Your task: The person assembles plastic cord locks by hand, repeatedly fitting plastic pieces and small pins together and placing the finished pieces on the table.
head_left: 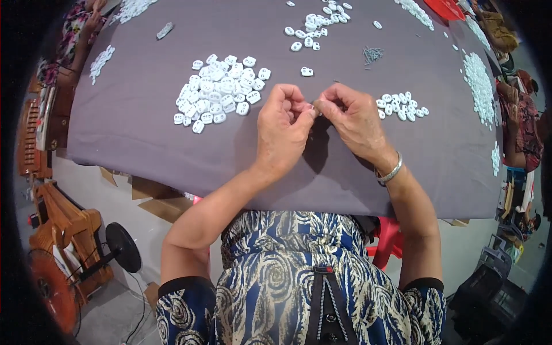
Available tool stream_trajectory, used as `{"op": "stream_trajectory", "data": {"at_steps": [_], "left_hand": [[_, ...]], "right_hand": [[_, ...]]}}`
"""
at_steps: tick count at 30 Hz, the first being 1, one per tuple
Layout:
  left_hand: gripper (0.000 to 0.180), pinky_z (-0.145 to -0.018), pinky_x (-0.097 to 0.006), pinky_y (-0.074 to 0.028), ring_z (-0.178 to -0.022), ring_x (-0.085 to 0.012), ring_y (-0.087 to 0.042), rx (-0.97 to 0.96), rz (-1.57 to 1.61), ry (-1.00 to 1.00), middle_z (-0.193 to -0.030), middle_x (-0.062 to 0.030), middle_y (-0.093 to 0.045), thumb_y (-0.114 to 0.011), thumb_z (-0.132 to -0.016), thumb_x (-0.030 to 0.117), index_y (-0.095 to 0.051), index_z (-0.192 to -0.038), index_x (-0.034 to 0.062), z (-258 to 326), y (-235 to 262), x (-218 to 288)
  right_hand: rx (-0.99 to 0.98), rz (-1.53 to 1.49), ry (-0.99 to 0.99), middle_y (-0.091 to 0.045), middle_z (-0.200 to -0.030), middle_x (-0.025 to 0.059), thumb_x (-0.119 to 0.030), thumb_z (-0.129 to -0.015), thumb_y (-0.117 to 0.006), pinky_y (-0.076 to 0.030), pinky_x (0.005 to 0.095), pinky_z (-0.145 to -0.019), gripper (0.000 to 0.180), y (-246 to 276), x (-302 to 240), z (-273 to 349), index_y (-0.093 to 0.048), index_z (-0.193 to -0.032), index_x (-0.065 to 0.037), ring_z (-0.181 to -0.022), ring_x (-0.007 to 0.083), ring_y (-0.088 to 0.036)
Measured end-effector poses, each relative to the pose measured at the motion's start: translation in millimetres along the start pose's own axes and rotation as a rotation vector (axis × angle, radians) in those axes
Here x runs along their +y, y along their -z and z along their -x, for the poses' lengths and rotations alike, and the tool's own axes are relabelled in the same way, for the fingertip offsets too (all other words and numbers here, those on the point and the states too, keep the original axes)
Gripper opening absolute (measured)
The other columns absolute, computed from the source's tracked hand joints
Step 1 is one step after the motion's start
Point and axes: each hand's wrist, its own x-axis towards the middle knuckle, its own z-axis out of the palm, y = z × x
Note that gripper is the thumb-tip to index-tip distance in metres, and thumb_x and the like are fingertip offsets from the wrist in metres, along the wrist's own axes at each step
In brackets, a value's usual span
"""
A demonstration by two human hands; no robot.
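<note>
Above the grey tablecloth (345,184), my left hand (283,129) and my right hand (357,119) meet at the fingertips, both closed in a pinch. A tiny pale thing shows between the fingers, mostly hidden and too small to name. Left of my hands lies a large heap of small white plastic pieces with dark holes (215,92). A smaller group of white oval pieces (402,106) rests just right of my right hand. One lone white piece (307,72) lies beyond my fingertips. Farther off is a little pile of thin grey pins or screws (372,54).
More white pieces (316,24) are scattered at the far middle, and a long heap (480,86) runs along the right side. A grey lump (165,30) lies at the far left. Other people sit at both table sides. A fan (54,284) stands at the lower left.
</note>
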Motion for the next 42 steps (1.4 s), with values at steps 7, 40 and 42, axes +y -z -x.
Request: {"op": "stream_trajectory", "data": {"at_steps": [7,40,42], "left_hand": [[0.023,-0.056,-0.019,-0.046,-0.068,-0.0055,-0.052,-0.135,-0.083,0.052,-0.079,-0.0010,-0.054,-0.061,-0.086,-0.002,-0.045,-0.101,0.0023,-7,7,3],[0.022,-0.052,-0.020,-0.045,-0.064,-0.0050,-0.051,-0.036,0.065,0.096,-0.076,-0.0010,-0.055,-0.061,-0.082,0.000,-0.046,-0.097,0.0034,-12,11,10],[0.023,-0.054,-0.020,-0.045,-0.066,-0.0054,-0.053,-0.049,0.059,0.108,-0.078,-0.0015,-0.055,-0.062,-0.083,0.001,-0.047,-0.100,0.0033,-12,12,12]], "right_hand": [[-0.066,-0.010,-0.043,-0.056,-0.064,0.0081,-0.013,-0.085,-0.060,-0.043,0.0270,-0.054,0.015,5,1,-3,-0.059,-0.084,0.002,-0.058,0.0105,-0.051],[-0.226,0.536,0.279,-0.059,-0.085,0.0119,-0.015,-0.080,-0.061,-0.047,0.0419,-0.072,0.014,1,17,-125,-0.059,-0.087,-0.003,-0.082,0.0330,-0.059],[-0.226,0.606,0.293,-0.060,-0.087,0.0115,-0.014,-0.081,-0.060,-0.047,0.0418,-0.071,0.014,1,13,-118,-0.058,-0.090,-0.004,-0.082,0.0329,-0.059]]}}
